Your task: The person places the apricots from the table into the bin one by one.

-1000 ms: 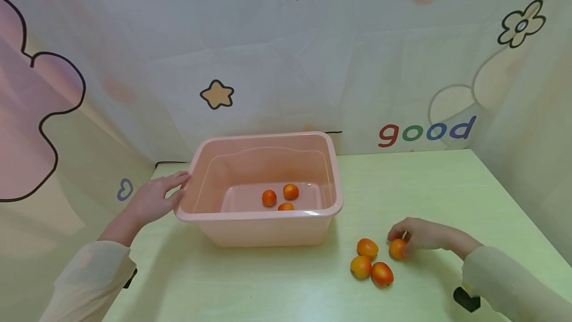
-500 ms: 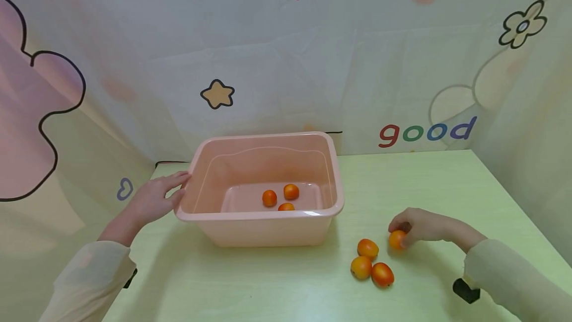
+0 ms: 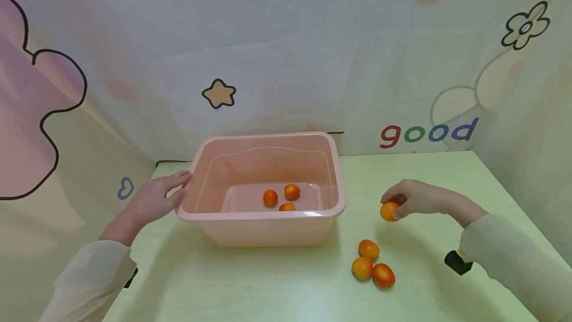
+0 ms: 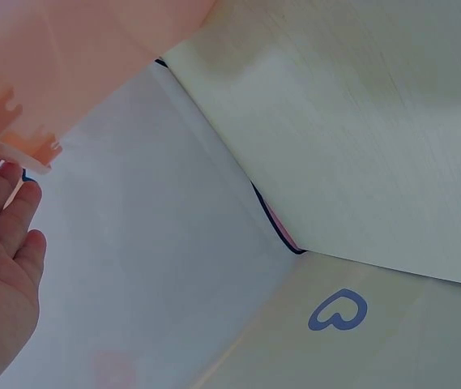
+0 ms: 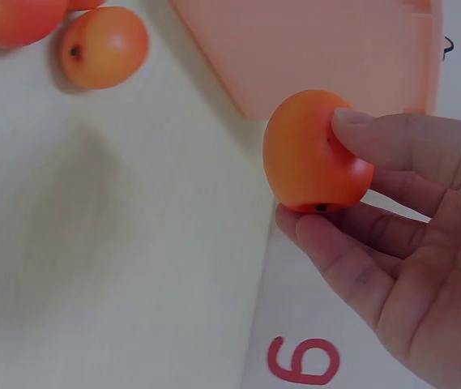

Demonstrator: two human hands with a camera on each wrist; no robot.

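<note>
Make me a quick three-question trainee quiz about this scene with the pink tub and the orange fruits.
1. True or false: the right hand holds an orange fruit above the table.
2. How many fruits lie inside the pink tub? A) one B) three C) five
3. Fill in: the left hand rests with straight fingers against the tub's ____ rim.

Key
1. True; its grip pinches the fruit, clear of the trio of fruits on the table.
2. B
3. Left
</note>
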